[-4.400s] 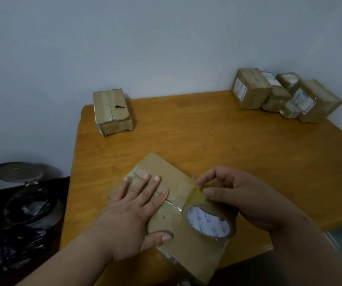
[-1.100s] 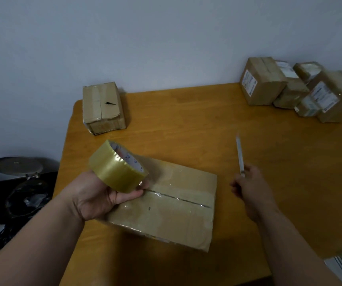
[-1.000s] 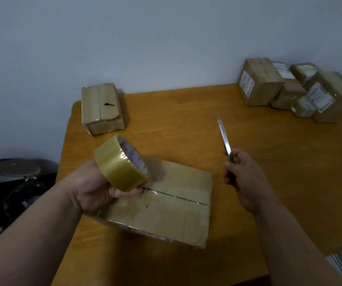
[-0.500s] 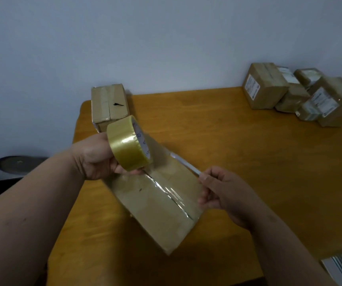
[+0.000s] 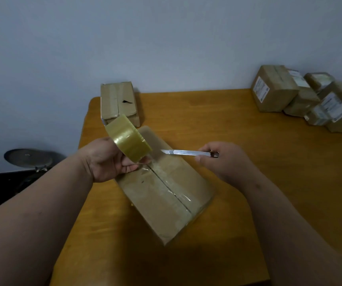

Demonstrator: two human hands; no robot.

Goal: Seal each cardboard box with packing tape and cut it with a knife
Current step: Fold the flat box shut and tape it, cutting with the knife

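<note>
A flat cardboard box (image 5: 166,195) lies slanted on the wooden table (image 5: 238,145), with clear tape shining along its centre seam. My left hand (image 5: 108,162) holds a roll of yellowish packing tape (image 5: 128,141) just above the box's far left end; a clear strip runs from the roll down to the box. My right hand (image 5: 219,162) grips a slim metal knife (image 5: 184,152). Its blade lies level and points left, the tip a short gap from the roll, over the stretched strip.
Another taped cardboard box (image 5: 119,104) stands at the table's back left corner. Several labelled boxes (image 5: 306,98) are clustered at the back right. A round metal lid (image 5: 28,157) sits on dark things on the floor to the left. A wall rises behind the table.
The right hand picked up the knife and has brought it from upright to level, its tip now close to the roll. The box has turned more lengthwise. The left hand still holds the roll raised.
</note>
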